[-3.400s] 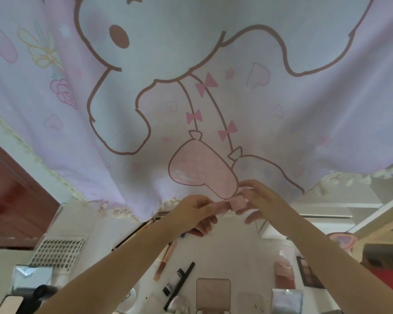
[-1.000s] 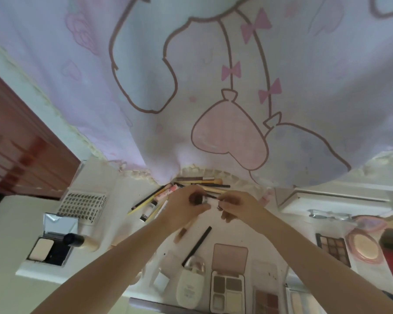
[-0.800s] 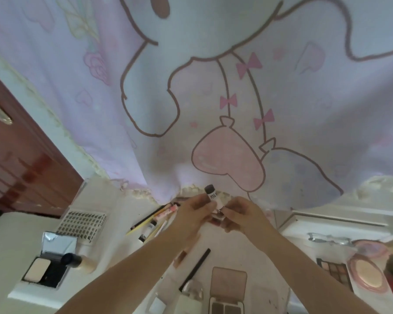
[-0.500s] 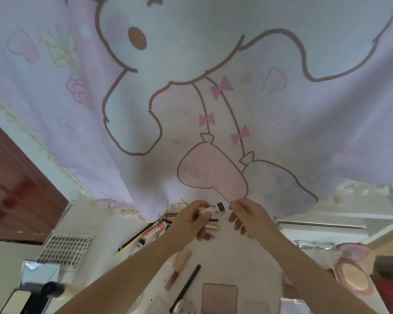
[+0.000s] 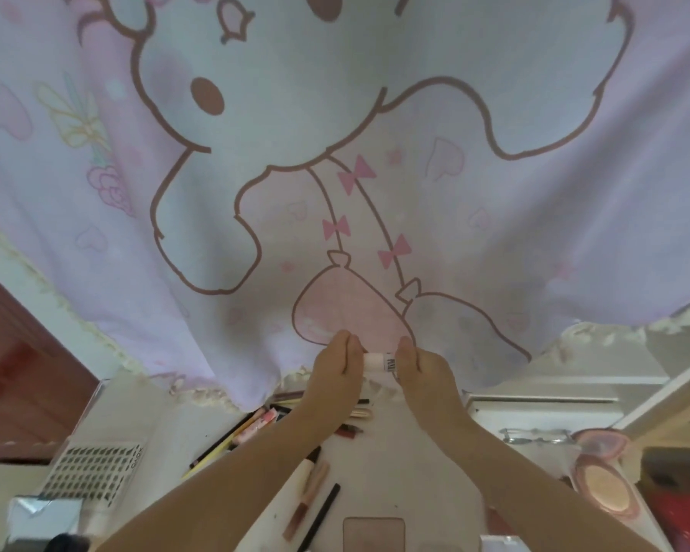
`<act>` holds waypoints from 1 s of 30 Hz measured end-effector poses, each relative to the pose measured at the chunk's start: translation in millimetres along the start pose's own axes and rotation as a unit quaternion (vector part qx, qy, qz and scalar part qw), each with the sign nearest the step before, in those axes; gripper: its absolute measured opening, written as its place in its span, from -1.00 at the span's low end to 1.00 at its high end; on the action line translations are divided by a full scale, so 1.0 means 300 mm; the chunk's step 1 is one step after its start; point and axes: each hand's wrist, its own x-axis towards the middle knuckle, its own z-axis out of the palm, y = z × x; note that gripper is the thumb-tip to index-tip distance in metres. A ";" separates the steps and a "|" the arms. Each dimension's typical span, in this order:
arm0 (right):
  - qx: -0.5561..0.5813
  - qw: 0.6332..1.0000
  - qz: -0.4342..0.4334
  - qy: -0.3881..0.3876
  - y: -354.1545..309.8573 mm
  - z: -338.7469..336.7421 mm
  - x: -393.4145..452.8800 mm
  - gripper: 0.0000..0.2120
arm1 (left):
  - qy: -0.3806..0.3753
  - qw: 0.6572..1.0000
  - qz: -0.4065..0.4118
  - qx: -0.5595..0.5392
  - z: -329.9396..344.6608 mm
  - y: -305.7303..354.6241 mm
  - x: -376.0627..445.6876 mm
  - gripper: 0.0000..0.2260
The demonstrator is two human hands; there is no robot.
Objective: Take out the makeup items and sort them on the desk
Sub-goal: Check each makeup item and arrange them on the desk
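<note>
Hands meet at chest height, where we hold a small white plastic tube with dark lettering level between them, left hand pinching one end, right hand the other, both equally near, white desk below.

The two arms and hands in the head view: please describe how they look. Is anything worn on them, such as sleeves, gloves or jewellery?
Both forearms are bare as far as the frame shows; no sleeve or cuff is visible. The left hand and the right hand wear no gloves. No watch, bracelet or ring can be seen, and no markings. The nails are too small to judge.
</note>
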 end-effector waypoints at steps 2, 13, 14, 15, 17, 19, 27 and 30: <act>-0.021 0.995 -0.086 0.040 0.003 -0.002 0.004 -0.50 | -0.022 0.995 -0.065 -0.075 0.001 0.019 0.006 -0.70; 0.080 0.985 0.004 -0.150 -0.018 -0.116 0.085 -0.70 | -0.194 0.975 -0.095 -0.058 -0.096 0.057 0.028 -0.88; 0.101 0.982 0.017 -0.160 -0.021 -0.117 0.087 -0.73 | -0.178 0.982 -0.054 0.020 -0.104 0.052 0.034 -0.90; 0.106 0.980 0.013 -0.171 -0.025 -0.118 0.087 -0.77 | -0.157 0.984 -0.009 0.081 -0.113 0.047 0.038 -0.91; 0.088 0.978 -0.026 -0.185 -0.028 -0.114 0.094 -0.80 | -0.118 0.985 0.036 0.123 -0.131 0.042 0.043 -0.92; 0.061 0.979 -0.058 -0.188 -0.029 -0.109 0.100 -0.73 | -0.101 0.986 0.042 0.123 -0.142 0.039 0.045 -0.85; 0.072 0.970 -0.008 -0.233 -0.060 -0.097 0.100 -0.94 | -0.025 0.990 0.064 0.123 -0.169 0.032 0.031 -0.79; -0.002 0.977 -0.041 -0.209 -0.063 -0.098 0.101 -0.78 | -0.024 0.983 0.102 0.151 -0.172 0.041 0.022 -0.78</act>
